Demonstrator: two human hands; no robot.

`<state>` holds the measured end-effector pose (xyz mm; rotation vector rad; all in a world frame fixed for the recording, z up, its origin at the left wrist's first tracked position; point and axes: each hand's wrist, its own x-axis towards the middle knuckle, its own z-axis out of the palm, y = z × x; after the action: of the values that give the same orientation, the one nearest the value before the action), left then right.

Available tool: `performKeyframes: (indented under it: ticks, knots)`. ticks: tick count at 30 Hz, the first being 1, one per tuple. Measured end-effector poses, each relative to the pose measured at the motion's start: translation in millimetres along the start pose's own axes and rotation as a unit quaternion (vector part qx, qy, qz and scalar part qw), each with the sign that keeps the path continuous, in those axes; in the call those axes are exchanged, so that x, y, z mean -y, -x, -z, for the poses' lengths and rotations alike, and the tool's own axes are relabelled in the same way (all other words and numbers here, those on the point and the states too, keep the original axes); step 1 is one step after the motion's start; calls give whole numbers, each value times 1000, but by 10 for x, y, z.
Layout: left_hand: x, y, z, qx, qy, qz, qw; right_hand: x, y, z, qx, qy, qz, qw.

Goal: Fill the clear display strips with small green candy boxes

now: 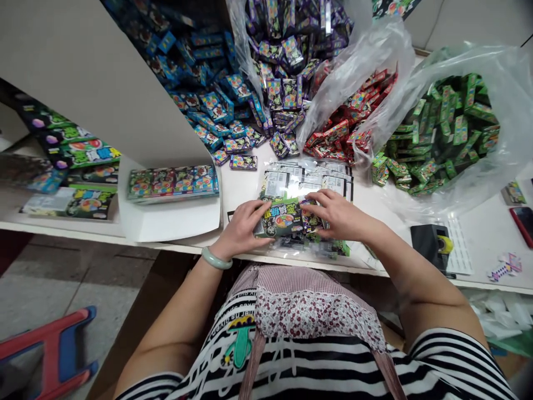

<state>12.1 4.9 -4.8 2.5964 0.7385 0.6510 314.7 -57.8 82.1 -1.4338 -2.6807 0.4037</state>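
My left hand [245,225] grips the left end of a green-and-black printed pouch [283,218], thumb along its near edge and fingers on the far edge. At the pouch's right end, my right hand [337,214] has its thumb and fingers around a small purple printed box [308,215]. Whether that box is partly inside the pouch, I cannot tell. Beneath both hands lie more clear-and-printed pouches in a loose pile. Behind them several flat pouches with barcode labels [277,183] lie overlapped.
Heaps of blue boxes [216,105], purple boxes [275,91], red boxes [337,132] and green boxes [460,129] line the back, some in clear plastic bags. Left stands a white carton [179,219] with a row of boxes. A tape dispenser [428,247] and phone [522,225] lie right.
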Motion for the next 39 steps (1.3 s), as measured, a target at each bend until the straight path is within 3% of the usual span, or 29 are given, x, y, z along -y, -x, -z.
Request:
performKeyframes:
  ticks: [4, 15, 23, 33, 36, 39]
  knots:
    - [11, 3, -6, 19, 16, -5, 1000, -110, -17, -55, -4, -62, 10, 998]
    - [18, -45, -40, 54, 65, 5, 996, -166, -35, -47, -4, -67, 7, 998]
    - [24, -35, 19, 33, 73, 40, 996, -109, 3, 43, -107, -6, -41, 993]
    - [-22, -38, -30, 32, 60, 55, 996, 39, 14, 1, -59, 37, -59, 996]
    - [-30, -42, -46, 28, 55, 42, 997, 23, 29, -19, -28, 2, -46, 999]
    - [-35, -35, -55, 24, 65, 37, 997, -49, 51, -55, -41, -71, -20, 996]
